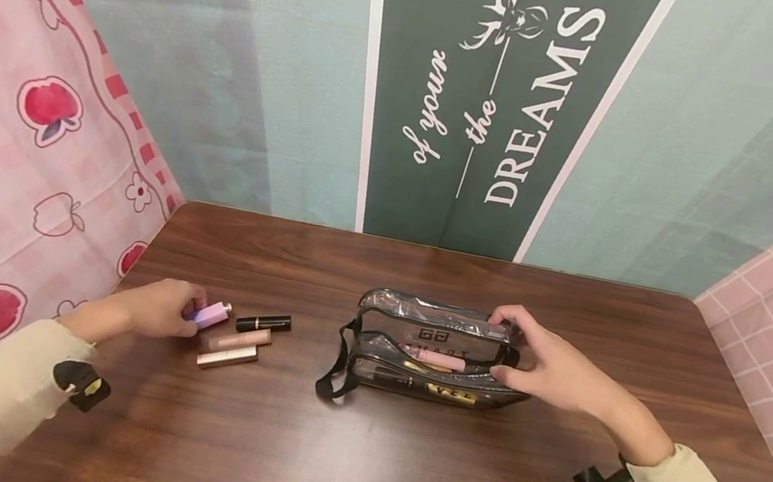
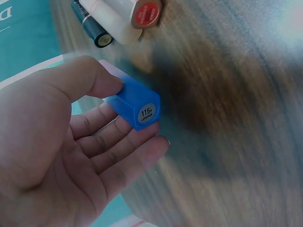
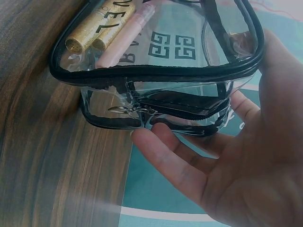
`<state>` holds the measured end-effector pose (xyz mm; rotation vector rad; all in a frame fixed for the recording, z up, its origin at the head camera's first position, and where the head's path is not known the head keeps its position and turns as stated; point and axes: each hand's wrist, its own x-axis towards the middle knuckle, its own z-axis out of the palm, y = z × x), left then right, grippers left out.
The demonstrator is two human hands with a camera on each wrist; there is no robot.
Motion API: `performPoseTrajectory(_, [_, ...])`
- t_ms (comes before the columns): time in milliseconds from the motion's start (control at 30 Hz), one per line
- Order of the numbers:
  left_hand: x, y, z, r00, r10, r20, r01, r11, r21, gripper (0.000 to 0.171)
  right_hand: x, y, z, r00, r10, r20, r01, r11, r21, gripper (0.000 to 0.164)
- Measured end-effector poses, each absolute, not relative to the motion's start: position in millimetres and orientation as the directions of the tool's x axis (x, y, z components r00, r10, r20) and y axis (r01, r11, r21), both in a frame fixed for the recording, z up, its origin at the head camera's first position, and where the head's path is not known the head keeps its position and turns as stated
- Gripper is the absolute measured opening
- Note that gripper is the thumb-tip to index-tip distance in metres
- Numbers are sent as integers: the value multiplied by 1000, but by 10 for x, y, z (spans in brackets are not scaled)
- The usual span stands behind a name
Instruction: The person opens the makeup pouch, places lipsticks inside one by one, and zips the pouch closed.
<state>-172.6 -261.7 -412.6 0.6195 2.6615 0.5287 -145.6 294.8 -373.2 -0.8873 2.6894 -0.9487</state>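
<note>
Left grip (image 1: 159,308) pinches a purple lipstick (image 1: 211,315)

Three tubes (image 1: 240,340) lie on the table (image 1: 351,463), just right of that grip. The right grip (image 1: 556,369) holds a clear bag (image 1: 434,335) by its end. Only the left wrist view shows the "115" label (image 2: 147,112); only the right wrist view shows a zipper pull (image 3: 118,110).

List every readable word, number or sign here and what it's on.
"of your the DREAMS": sideways on the green backdrop, with a deer-head drawing.
"115": end label of the purple-blue tube in the left hand.
"LIPSTICK": same label, below.
"VEL": clear bag; its other lettering is too obscured to read surely.
Square maze-like emblem, no word: same bag.
Too blurred: red sticker on the rose-gold tube.
Too small: end label on the black tube.
</note>
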Motion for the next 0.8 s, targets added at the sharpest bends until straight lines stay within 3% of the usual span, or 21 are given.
performPoseTrajectory(800, [-1852,-2587,-3724,-813,544,-206,425,797,428,20,-1449,2950,-3739,-820,-571,31,-466,636,-615,58])
